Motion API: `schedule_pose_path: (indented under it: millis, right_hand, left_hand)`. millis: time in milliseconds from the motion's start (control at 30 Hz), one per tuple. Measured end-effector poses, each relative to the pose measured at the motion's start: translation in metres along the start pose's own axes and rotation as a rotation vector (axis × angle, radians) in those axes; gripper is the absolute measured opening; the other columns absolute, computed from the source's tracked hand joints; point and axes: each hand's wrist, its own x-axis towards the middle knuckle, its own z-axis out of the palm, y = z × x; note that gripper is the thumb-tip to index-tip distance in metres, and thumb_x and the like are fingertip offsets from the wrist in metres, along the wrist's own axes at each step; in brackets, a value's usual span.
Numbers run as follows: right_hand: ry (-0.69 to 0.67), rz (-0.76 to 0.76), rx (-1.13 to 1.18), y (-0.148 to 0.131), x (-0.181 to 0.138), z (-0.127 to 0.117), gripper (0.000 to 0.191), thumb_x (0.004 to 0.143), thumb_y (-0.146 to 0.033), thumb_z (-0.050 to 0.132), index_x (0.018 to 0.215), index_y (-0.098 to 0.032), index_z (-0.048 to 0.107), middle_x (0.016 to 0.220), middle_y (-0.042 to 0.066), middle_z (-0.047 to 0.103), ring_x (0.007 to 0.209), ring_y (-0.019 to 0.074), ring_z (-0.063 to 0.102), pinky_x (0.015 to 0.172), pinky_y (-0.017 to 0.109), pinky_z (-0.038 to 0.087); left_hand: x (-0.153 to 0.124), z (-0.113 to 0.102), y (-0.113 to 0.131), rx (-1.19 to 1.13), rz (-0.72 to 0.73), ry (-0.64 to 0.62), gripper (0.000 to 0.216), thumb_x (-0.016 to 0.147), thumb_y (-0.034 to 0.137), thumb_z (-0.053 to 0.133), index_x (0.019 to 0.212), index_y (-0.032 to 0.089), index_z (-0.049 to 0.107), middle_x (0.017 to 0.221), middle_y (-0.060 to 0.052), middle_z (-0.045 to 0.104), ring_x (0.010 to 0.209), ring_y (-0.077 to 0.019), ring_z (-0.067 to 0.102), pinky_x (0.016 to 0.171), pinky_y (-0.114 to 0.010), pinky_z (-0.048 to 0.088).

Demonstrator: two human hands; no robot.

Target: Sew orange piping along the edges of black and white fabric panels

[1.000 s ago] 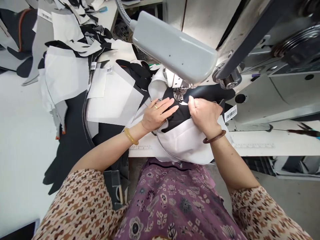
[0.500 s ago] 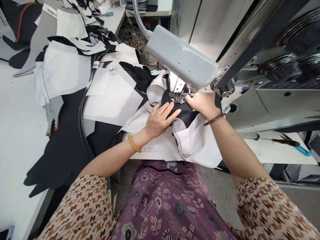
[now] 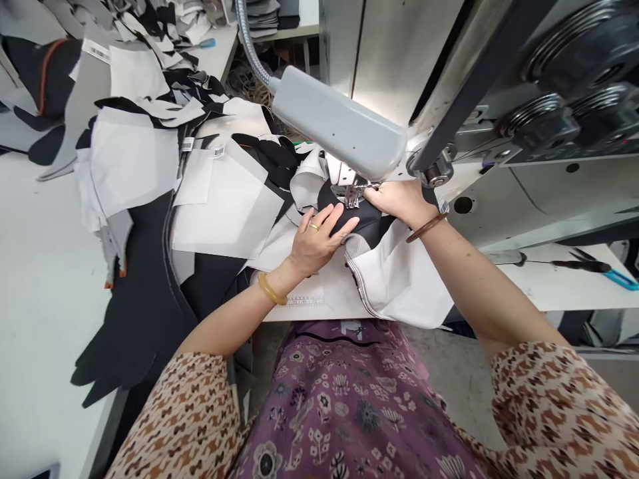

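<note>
Black and white fabric piece (image 3: 399, 273), one: placed at the sewing machine, its black part (image 3: 372, 223) at the presser foot (image 3: 352, 197), its white part draped over the front edge of the surface (image 3: 332, 313).

Left hand (image 3: 315, 245): palm down, fingers spread, fingertips resting on the black part just beside the foot.

Right hand (image 3: 405, 201): on the opposite side of the foot, thumb side nearest it; fingers partly hidden, so whether they pinch or merely press cannot be told.

Handling note, by judgement: keep the black layer flat and free of puckers, guide with light, even pressure from both sides, hold fingertips clear of the foot, and let the white fold hang loose without dragging.

Orientation: black end points away from the person, beneath the lamp (image 3: 339, 123); white end points towards the lap. Long axis slants from the foot nearward and to the right.
</note>
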Motion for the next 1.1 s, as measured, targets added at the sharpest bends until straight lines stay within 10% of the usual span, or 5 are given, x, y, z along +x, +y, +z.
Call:
schedule_pose_path:
  millis: [367, 667, 900, 1100]
  right_hand:
    - [-0.016, -0.061, 0.065, -0.001, -0.015, -0.003, 0.039, 0.081, -0.033, 0.034, 0.076, -0.015, 0.069, 0.067, 0.007, 0.061, 0.057, 0.0118, 0.041, 0.057, 0.027, 0.017]
    - [-0.025, 0.010, 0.061, 0.004, 0.003, 0.001, 0.037, 0.083, -0.031, 0.033, 0.077, -0.014, 0.066, 0.069, 0.010, 0.059, 0.069, 0.0166, 0.048, 0.064, 0.028, 0.026]
    - [0.292, -0.240, 0.378, -0.026, -0.099, -0.006, 0.043, 0.089, -0.050, 0.031, 0.092, -0.017, 0.058, 0.101, 0.006, 0.059, 0.096, 0.0166, 0.049, 0.085, 0.030, 0.033]
    - [0.574, -0.041, 0.170, -0.071, -0.156, 0.031, 0.036, 0.076, -0.051, 0.055, 0.082, -0.015, 0.054, 0.090, 0.010, 0.058, 0.093, 0.0219, 0.048, 0.101, 0.042, 0.027]
  left_hand:
    - [-0.007, 0.007, -0.012, -0.010, 0.102, 0.076, 0.037, 0.093, 0.027, 0.039, 0.127, 0.033, 0.051, 0.129, -0.005, 0.057, 0.118, -0.0193, 0.054, 0.103, -0.039, 0.034]
    - [-0.003, 0.013, -0.002, -0.036, -0.044, 0.013, 0.036, 0.093, 0.030, 0.041, 0.127, 0.033, 0.052, 0.130, -0.007, 0.055, 0.120, -0.0213, 0.053, 0.102, -0.043, 0.037]
    - [-0.002, 0.012, 0.004, -0.157, -0.136, -0.112, 0.038, 0.095, 0.035, 0.035, 0.129, 0.028, 0.051, 0.136, -0.010, 0.049, 0.126, -0.0250, 0.047, 0.106, -0.049, 0.033]
    - [0.003, 0.003, 0.009, -0.185, -0.189, -0.149, 0.041, 0.096, 0.036, 0.027, 0.131, 0.029, 0.048, 0.137, -0.010, 0.048, 0.126, -0.0263, 0.046, 0.105, -0.053, 0.030]
